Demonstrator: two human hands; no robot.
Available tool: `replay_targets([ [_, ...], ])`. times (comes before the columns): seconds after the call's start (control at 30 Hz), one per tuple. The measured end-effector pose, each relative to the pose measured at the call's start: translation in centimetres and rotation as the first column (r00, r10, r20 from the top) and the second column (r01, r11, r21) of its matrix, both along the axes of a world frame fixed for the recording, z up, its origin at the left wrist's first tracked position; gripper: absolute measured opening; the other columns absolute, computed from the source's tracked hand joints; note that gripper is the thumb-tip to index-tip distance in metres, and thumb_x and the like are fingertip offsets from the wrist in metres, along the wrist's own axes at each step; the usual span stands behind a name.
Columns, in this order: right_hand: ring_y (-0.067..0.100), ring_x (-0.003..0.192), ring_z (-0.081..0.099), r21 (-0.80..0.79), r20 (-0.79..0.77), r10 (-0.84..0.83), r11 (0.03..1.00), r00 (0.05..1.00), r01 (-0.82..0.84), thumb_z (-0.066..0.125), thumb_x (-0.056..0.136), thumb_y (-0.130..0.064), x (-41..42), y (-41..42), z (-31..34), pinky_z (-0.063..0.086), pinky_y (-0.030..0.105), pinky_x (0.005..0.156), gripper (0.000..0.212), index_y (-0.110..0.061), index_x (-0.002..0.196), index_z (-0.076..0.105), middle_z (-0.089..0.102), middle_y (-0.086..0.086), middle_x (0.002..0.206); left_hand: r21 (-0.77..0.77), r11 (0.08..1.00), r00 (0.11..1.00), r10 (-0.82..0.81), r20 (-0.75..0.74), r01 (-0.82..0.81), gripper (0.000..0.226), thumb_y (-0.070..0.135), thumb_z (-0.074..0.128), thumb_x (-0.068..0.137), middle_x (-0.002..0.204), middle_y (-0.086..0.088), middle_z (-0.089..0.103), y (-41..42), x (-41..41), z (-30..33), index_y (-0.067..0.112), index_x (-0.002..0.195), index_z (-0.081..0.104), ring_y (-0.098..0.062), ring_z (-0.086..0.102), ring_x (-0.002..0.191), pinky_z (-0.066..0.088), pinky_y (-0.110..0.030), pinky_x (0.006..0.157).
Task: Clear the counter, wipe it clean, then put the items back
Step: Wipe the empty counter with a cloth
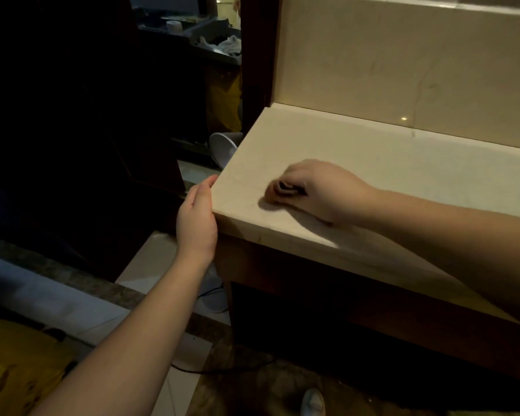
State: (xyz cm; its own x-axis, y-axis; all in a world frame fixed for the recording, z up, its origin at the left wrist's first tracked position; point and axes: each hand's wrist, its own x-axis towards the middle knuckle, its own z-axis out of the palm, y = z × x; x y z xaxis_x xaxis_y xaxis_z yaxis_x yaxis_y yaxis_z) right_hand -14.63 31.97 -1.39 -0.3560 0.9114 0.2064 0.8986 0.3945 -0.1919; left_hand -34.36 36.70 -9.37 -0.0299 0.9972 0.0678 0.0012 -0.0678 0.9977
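A cream stone counter (373,157) runs from the middle of the view to the right, backed by a cream wall panel. My right hand (321,190) grips a small folded brown cloth (278,192) and presses it onto the counter top near the left front corner; the hand is blurred. My left hand (197,217) lies with straight fingers against the counter's left edge, just off the corner, and holds nothing. Nothing else stands on the visible part of the counter.
A white fan (222,150) stands on the floor left of the counter, with its base (213,298) and a black cable (222,369) below. A dark cart with a paper roll (174,26) and rags (228,45) is behind. A white shoe (312,402) shows at the bottom.
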Motion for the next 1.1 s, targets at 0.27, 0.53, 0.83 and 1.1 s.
replay_targets([
  [0.27, 0.02, 0.091, 0.06, 0.009, 0.002, 0.152, 0.988, 0.988, -0.152, 0.066, 0.087, -0.029, 1.0, -4.5, -0.9, 0.047, 0.029, 0.074, 0.022, -0.019, 0.106, 0.071, 0.068, 0.0, 0.099, 0.004, 1.0, 1.0, 0.002, -0.029, -0.002, 0.029, 0.035, 0.035, 0.102, 0.11, 0.017, 0.062, 0.2, -0.1, -0.4, 0.036, 0.111, 0.062, -0.002, 0.055, 0.107, 0.041, -0.023, 0.086],
  [0.53, 0.023, 0.083, 0.056, -0.029, 0.041, -0.237, 0.971, 0.971, 0.238, 0.052, 0.087, -0.059, 2.8, 3.0, 0.3, 0.033, 0.029, 0.067, 0.042, -0.017, 0.08, 0.06, 0.058, 0.0, 0.085, 0.015, 1.0, 0.996, 0.011, -0.084, -0.01, 0.029, 0.033, 0.033, 0.104, 0.108, 0.021, 0.058, -0.2, -0.3, -0.3, 0.036, 0.116, 0.059, 0.002, 0.051, 0.104, 0.042, -0.024, 0.085],
  [0.83, 0.025, 0.089, 0.057, 0.01, 0.05, -0.215, 0.977, 0.975, 0.215, 0.053, 0.088, -0.055, 4.7, 1.8, 0.2, 0.032, 0.028, 0.067, 0.042, -0.014, 0.087, 0.064, 0.06, 0.003, 0.09, 0.021, 0.999, 0.996, 0.048, -0.07, -0.047, 0.031, 0.03, 0.035, 0.103, 0.106, 0.022, 0.058, -0.2, 0.1, -0.3, 0.029, 0.12, 0.06, 0.009, 0.051, 0.099, 0.039, -0.018, 0.079],
  [1.1, 0.02, 0.086, 0.058, 0.039, 0.019, -0.068, 0.997, 0.997, 0.067, 0.049, 0.085, -0.059, 3.7, 0.0, -0.2, 0.037, 0.028, 0.068, 0.049, -0.014, 0.091, 0.069, 0.064, 0.0, 0.09, 0.057, 0.998, 0.99, 0.033, -0.14, -0.025, 0.029, 0.028, 0.036, 0.103, 0.105, 0.022, 0.059, 0.1, -0.2, -0.2, 0.028, 0.119, 0.061, 0.014, 0.051, 0.097, 0.04, -0.017, 0.08],
])
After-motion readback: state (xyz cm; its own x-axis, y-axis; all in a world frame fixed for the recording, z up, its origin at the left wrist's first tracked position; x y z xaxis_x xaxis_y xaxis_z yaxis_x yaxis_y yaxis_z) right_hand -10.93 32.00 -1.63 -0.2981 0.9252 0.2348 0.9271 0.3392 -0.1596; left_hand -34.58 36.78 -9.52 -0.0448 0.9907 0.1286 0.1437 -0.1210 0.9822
